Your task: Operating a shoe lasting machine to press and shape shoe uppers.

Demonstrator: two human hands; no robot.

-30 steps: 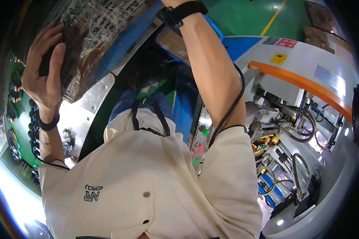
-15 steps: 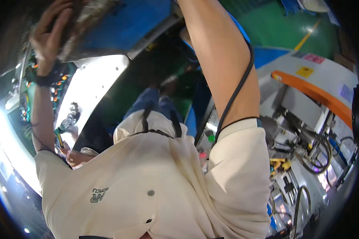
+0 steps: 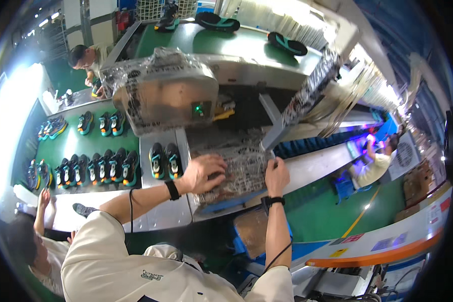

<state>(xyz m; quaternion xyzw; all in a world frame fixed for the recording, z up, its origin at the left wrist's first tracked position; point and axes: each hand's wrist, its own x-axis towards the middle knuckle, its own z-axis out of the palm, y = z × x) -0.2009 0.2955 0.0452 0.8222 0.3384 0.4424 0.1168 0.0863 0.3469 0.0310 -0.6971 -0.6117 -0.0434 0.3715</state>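
Note:
A plastic-wrapped box-like surface (image 3: pixel 244 168) lies in front of me at the middle. On its left side rests my left hand (image 3: pixel 205 173), fingers apart and slightly bent, with nothing visible in them. My right hand (image 3: pixel 277 177) is closed at the right edge of the wrapped surface, just below a grey metal arm (image 3: pixel 272 118). Whatever its fingers grip is hidden. Left of my left hand, a pair of black and teal shoes (image 3: pixel 157 160) stands on a pale metal strip. Beyond my hands is a rounded machine cover (image 3: pixel 166 98) wrapped in clear plastic, with a small green light.
Several shoes stand in rows on a green belt (image 3: pixel 70 143) at the left; more lie on the far belt (image 3: pixel 251 45). One person (image 3: pixel 40 251) is at the lower left, another (image 3: pixel 90 60) at the far left, a third (image 3: pixel 375 163) at the right. A carton (image 3: pixel 250 231) sits below my right forearm.
The view has swung up from my torso and the floor to the work line. My hands, earlier raised and partly out of frame, now show at the wrapped surface.

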